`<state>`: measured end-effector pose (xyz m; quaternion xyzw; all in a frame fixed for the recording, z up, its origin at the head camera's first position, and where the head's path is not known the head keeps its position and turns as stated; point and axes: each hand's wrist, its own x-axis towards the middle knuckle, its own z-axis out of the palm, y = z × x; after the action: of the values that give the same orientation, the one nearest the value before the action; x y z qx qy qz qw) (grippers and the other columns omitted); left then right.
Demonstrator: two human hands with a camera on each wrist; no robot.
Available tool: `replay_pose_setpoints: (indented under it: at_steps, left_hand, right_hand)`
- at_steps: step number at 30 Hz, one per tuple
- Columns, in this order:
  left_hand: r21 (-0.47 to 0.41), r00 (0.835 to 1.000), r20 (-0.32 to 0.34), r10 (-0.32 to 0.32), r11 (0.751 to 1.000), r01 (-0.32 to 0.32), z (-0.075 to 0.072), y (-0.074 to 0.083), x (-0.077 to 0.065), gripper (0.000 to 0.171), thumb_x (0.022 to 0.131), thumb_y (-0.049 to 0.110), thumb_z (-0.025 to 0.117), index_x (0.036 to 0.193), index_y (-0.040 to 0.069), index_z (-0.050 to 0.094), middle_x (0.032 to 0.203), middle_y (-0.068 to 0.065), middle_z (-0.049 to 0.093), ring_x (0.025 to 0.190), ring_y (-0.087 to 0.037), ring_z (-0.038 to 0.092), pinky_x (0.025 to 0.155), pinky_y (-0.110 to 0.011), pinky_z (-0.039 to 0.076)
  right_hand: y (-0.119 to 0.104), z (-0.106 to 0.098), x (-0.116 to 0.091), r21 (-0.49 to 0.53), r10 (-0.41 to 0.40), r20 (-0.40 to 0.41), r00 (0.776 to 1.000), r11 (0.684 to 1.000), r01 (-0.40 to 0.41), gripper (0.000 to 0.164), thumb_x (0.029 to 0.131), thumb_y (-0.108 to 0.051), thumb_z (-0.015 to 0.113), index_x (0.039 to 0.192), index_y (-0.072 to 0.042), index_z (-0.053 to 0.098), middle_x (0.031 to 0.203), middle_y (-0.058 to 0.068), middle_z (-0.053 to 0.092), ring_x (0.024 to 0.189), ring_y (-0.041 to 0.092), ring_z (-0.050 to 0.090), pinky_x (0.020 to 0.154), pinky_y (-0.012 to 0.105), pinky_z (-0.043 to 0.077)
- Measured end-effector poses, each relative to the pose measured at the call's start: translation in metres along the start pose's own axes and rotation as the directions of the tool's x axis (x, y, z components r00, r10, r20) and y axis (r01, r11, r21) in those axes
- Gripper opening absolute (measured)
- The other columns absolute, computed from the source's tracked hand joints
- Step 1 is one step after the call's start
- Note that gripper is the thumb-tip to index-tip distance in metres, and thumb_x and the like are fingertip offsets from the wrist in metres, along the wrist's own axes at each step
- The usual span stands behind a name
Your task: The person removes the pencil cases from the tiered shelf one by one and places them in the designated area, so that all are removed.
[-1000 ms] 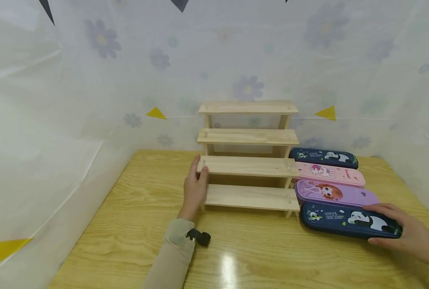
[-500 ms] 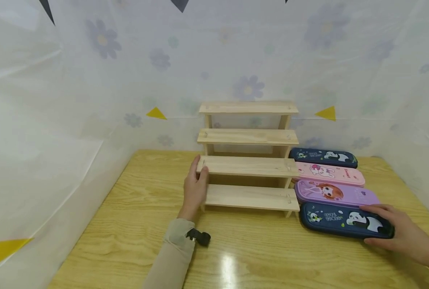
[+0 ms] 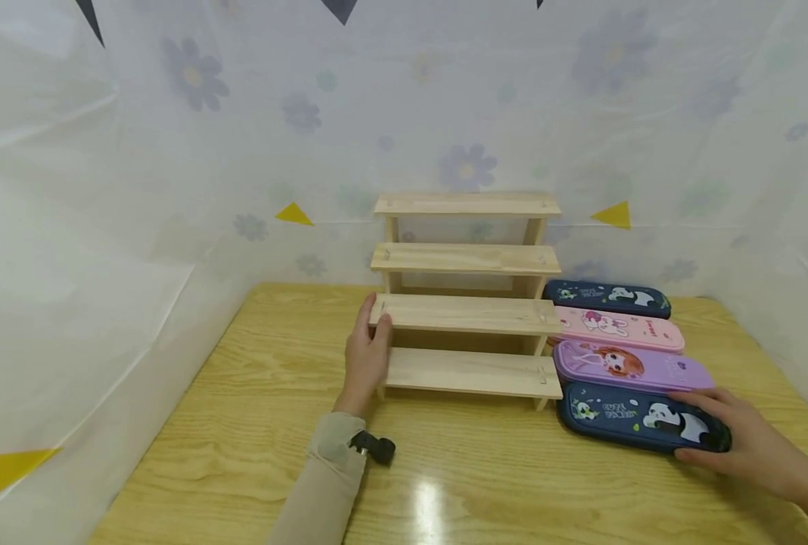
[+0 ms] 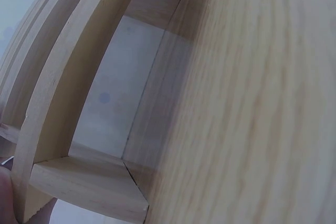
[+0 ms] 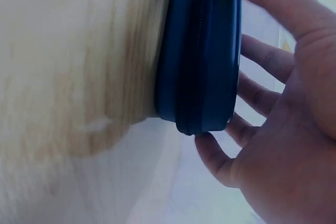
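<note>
A four-step wooden shelf (image 3: 468, 314) stands on the table, its boards bare. My left hand (image 3: 366, 356) grips the left end of its second-lowest board, thumb in front; only a bit of that hand shows in the left wrist view. Right of the shelf, my right hand (image 3: 738, 431) holds the right end of the nearest navy panda pencil case (image 3: 638, 416), which lies flat. Behind it lie a purple pencil case (image 3: 676, 367) with a girl on it, a pink rabbit pencil case (image 3: 652, 329) and another navy panda pencil case (image 3: 601, 295). In the right wrist view, fingers reach around the navy case (image 5: 202, 61).
The wooden table (image 3: 240, 439) is hemmed in by white flowered sheeting (image 3: 295, 151) at the back and sides. The row of cases lies close against the shelf's right side. A black strap (image 3: 377, 446) is on the left cuff.
My right hand has slid the nearest navy pencil case slightly to the left, toward the shelf. My left hand keeps its hold on the shelf.
</note>
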<state>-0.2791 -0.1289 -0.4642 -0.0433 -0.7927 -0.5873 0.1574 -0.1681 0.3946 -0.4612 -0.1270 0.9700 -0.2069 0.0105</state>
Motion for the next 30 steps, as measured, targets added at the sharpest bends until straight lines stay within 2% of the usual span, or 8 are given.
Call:
replay_pose_setpoints:
  at_steps: [2,4,8,14,19,22,25,30]
  left_hand:
    - [0.007,1.0,-0.001,-0.003,1.0,0.003,0.0,-0.001,0.0,0.051,0.103,0.052,0.042,0.151,0.045,0.031,0.063,-0.006,0.05,0.054,-0.021,0.045,0.051,-0.035,0.042]
    - [0.012,1.0,-0.008,-0.001,1.0,0.001,-0.001,-0.003,0.001,0.05,0.103,0.052,0.042,0.151,0.045,0.031,0.062,-0.006,0.05,0.054,-0.021,0.044,0.051,-0.035,0.042]
    - [0.023,1.0,-0.019,0.008,1.0,-0.007,-0.003,-0.005,0.003,0.051,0.103,0.051,0.042,0.152,0.042,0.032,0.064,-0.006,0.05,0.056,-0.021,0.045,0.054,-0.036,0.042]
    - [0.022,1.0,-0.012,-0.023,0.999,0.023,-0.012,-0.007,0.006,0.051,0.103,0.053,0.04,0.152,0.043,0.031,0.071,-0.006,0.052,0.061,-0.022,0.047,0.057,-0.038,0.043]
    - [0.033,1.0,-0.003,-0.028,0.999,0.028,-0.018,-0.006,0.008,0.052,0.104,0.051,0.04,0.153,0.04,0.029,0.079,-0.009,0.057,0.067,-0.023,0.051,0.061,-0.038,0.046]
    - [0.05,1.0,-0.011,-0.023,0.998,0.024,-0.019,-0.003,0.008,0.053,0.104,0.048,0.041,0.154,0.035,0.03,0.107,-0.01,0.064,0.087,-0.022,0.06,0.073,-0.041,0.052]
    - [0.057,1.0,-0.006,-0.022,0.998,0.023,-0.02,-0.001,0.008,0.054,0.104,0.045,0.043,0.155,0.032,0.031,0.142,-0.005,0.051,0.113,-0.023,0.057,0.091,-0.045,0.051]
    - [0.041,0.999,0.031,-0.01,0.999,0.009,-0.024,0.0,0.002,0.053,0.104,0.036,0.047,0.154,0.03,0.033,0.156,0.008,0.032,0.13,-0.022,0.048,0.101,-0.043,0.047]
  right_hand:
    - [-0.002,0.002,-0.001,0.015,-0.041,-0.063,0.997,0.999,0.042,0.074,0.074,-0.032,0.087,0.133,-0.003,0.055,0.128,0.032,0.045,0.111,0.052,0.042,0.095,0.071,0.035]
    - [-0.005,0.004,0.0,0.024,-0.093,-0.151,0.984,0.995,0.098,0.066,0.076,-0.026,0.087,0.131,-0.004,0.058,0.126,0.028,0.049,0.111,0.046,0.044,0.111,0.047,0.03]
    - [-0.014,0.006,0.005,0.034,-0.174,-0.298,0.938,0.981,0.193,0.054,0.08,-0.015,0.083,0.128,-0.005,0.062,0.125,0.018,0.055,0.118,0.014,0.043,0.093,0.0,0.01]
    - [-0.038,0.007,0.016,0.129,-0.149,-0.364,0.919,0.969,0.209,0.051,0.085,-0.009,0.077,0.133,-0.008,0.06,0.133,0.007,0.051,0.124,-0.015,0.028,0.095,0.002,0.015]
    - [-0.054,0.013,0.031,0.142,-0.198,-0.401,0.895,0.951,0.274,0.05,0.085,-0.004,0.076,0.132,-0.008,0.061,0.137,0.005,0.05,0.131,-0.009,0.028,0.103,0.008,0.017]
    - [-0.061,0.016,0.04,0.149,-0.219,-0.413,0.884,0.942,0.302,0.05,0.084,-0.002,0.076,0.131,-0.007,0.062,0.137,0.011,0.05,0.134,0.0,0.029,0.112,0.021,0.018]
    - [-0.07,0.015,0.048,0.152,-0.228,-0.411,0.882,0.938,0.313,0.05,0.085,-0.003,0.075,0.133,-0.011,0.061,0.14,0.01,0.049,0.135,0.002,0.029,0.114,0.031,0.019]
    - [-0.083,0.013,0.06,0.162,-0.23,-0.425,0.875,0.932,0.324,0.047,0.086,-0.005,0.074,0.132,-0.012,0.062,0.142,0.01,0.048,0.135,0.01,0.032,0.114,0.044,0.024]
